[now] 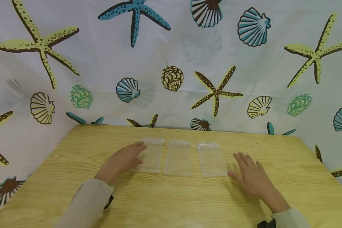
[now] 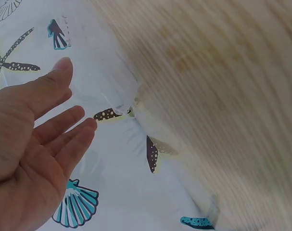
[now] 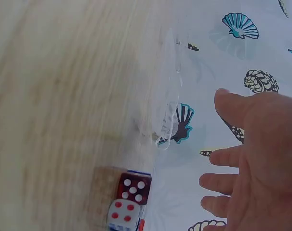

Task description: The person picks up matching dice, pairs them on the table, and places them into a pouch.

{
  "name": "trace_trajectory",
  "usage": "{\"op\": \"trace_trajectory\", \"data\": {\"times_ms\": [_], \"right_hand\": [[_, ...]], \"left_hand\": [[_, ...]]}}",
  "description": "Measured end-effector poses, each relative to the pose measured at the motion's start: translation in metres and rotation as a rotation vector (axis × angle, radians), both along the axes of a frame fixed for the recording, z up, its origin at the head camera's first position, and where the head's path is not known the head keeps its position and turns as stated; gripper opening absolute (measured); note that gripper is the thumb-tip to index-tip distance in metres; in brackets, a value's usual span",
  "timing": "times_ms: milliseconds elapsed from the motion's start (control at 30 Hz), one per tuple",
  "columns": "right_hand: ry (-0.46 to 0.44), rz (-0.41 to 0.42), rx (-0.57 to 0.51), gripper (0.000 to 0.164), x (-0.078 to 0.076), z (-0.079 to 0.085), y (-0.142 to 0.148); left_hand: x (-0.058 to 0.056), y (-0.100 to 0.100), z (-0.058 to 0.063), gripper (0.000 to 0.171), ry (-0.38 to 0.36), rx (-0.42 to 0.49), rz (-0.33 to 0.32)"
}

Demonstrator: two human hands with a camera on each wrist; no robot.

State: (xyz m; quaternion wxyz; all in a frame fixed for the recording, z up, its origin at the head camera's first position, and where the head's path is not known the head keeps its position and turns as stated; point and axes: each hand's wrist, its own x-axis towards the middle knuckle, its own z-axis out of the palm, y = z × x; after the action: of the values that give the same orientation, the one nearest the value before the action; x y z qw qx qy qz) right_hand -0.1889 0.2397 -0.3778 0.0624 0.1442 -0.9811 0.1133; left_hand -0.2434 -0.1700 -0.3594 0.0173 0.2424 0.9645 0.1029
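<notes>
Three clear plastic zip bags lie in a row on the wooden table: a left bag, a middle bag and a right bag. Over the outer edge of the left bag is my left hand, its fingers loosely extended and holding nothing. My right hand is beside the right bag, fingers spread and thumb near that bag's lower corner. In the right wrist view, a dark red die with white dots touches a white die with red dots; the head view does not show them.
The wooden table reaches back to a white cloth printed with starfish and shells, which hangs behind it and along both sides. Cream sleeves cover the forearms, and a dark strap shows at the right wrist.
</notes>
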Motion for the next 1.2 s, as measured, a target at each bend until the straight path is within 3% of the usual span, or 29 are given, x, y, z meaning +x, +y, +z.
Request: {"op": "trace_trajectory", "data": {"times_ms": [367,500,633,867,1200], "right_hand": [[-0.003,0.058,-0.004,0.064,0.015,-0.004,0.008],[0.014,0.087,0.000,0.063,0.019,-0.006,0.012],[-0.026,0.086,-0.008,0.063,0.023,-0.007,0.015],[-0.077,0.062,-0.021,0.060,0.028,-0.009,0.022],[0.035,0.014,-0.053,0.049,0.033,-0.009,0.026]], "left_hand": [[-0.010,0.007,-0.005,0.044,-0.089,-0.028,0.004],[-0.013,0.008,-0.010,0.042,-0.127,-0.020,0.030],[-0.016,0.007,-0.018,0.040,-0.157,-0.020,0.027],[-0.016,0.006,-0.023,0.017,-0.104,-0.101,-0.053],[-0.013,0.008,-0.022,0.024,-0.102,-0.102,-0.027]]}}
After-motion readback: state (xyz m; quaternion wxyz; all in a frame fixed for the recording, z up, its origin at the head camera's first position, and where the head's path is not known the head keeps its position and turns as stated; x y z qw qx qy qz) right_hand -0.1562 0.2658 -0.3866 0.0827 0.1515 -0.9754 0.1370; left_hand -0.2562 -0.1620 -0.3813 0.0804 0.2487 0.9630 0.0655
